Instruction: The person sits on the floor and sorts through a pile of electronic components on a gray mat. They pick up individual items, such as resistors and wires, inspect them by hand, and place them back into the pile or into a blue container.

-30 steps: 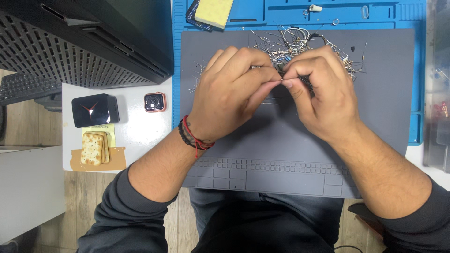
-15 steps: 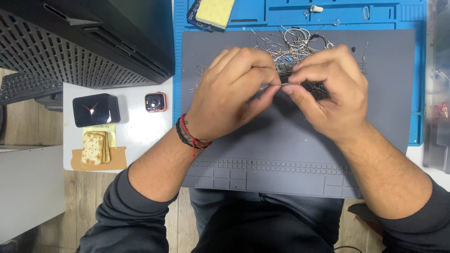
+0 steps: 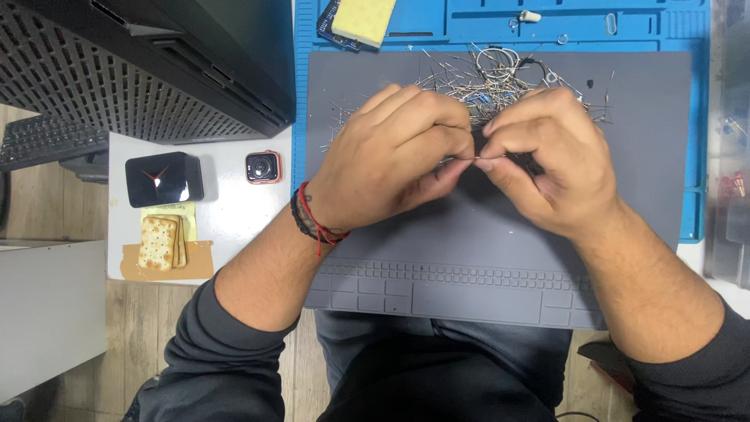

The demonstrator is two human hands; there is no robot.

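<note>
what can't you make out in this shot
- Head view: the thin wire pinched between left hand and right hand is mostly hidden by the fingertips.
- The pile of small wire parts is too fine to sort.
- The clear bins are cut off by the right edge.

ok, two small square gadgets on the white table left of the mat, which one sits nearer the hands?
The small orange-rimmed one, right beside the grey mat's left edge. The bigger black box sits further left, above the crackers.

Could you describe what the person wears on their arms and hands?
Both hands, left hand and right hand, are bare. Dark grey sleeves are pushed up both forearms. The left wrist carries a black beaded bracelet and a red string.
</note>
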